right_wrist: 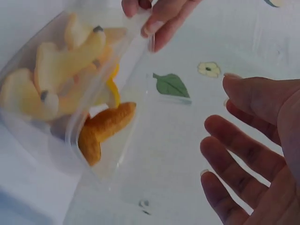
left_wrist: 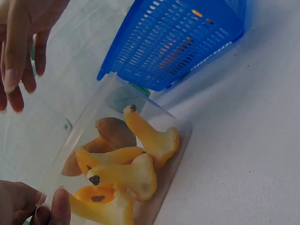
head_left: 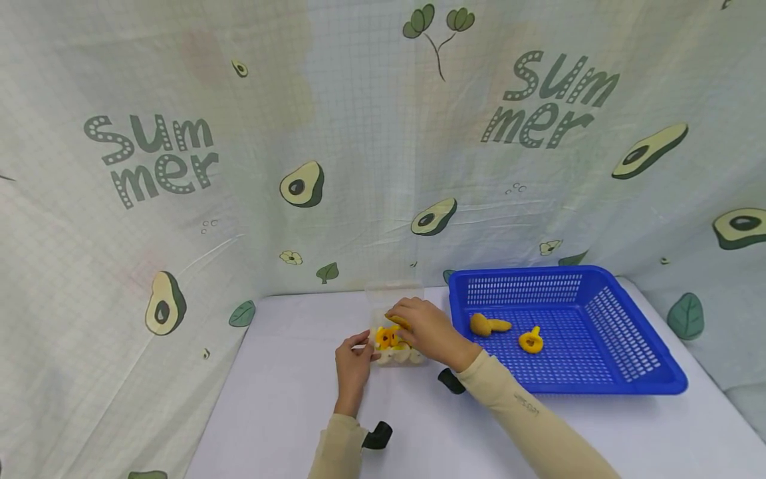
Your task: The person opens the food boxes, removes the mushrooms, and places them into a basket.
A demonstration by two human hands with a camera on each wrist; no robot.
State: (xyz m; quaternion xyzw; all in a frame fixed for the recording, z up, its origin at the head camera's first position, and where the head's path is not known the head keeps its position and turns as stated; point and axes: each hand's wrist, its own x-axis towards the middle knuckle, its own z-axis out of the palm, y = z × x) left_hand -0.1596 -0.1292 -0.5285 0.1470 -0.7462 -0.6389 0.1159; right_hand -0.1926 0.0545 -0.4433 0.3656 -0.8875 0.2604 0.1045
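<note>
A clear plastic container (left_wrist: 104, 89) with a raised lid holds several yellow mushroom-shaped pieces (left_wrist: 124, 177), some with dark stem ends. Among them lies a brown mushroom-shaped piece (right_wrist: 104, 127), near the rim in the right wrist view. My left hand (head_left: 352, 364) pinches the container's near-left rim between thumb and fingers, also visible in the left wrist view. My right hand (head_left: 426, 330) is over the container's right side in the head view. Its fingers (right_wrist: 236, 152) are spread and hold nothing, apart from the container in the right wrist view.
To the right stands a blue slotted basket (head_left: 598, 359). Inside are a brown mushroom-shaped piece (head_left: 487, 324) and a yellow ring-shaped piece with a stem (head_left: 530, 340). Behind the white table (head_left: 287, 372) hangs an avocado-print curtain (head_left: 359, 133).
</note>
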